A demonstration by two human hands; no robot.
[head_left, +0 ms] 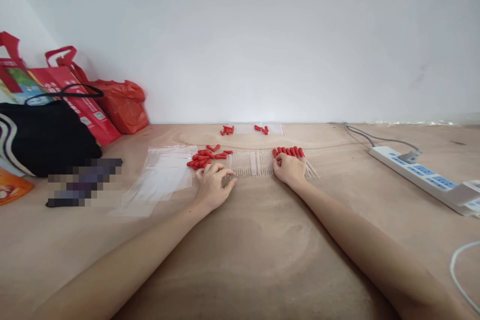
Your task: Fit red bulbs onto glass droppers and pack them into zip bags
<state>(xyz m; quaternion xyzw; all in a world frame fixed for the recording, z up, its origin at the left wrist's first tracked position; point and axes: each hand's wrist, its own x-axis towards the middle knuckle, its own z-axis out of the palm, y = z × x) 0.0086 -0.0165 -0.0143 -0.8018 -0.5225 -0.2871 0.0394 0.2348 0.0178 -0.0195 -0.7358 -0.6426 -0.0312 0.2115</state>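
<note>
Left hand low over the surface, fingers curved, thumb apart, just beside loose red pieces; any hold there, I can't tell. Right hand: fingers bent down at the red-tipped sticks, grip hidden. Pale thin sticks lie ranked between both sets of fingers, looking light, stiff, maybe snappable: pinch mid-shaft. Red pieces seem light and smooth. Well left of the fingers, a red shopping bag shows white characters, too small to read surely.
</note>
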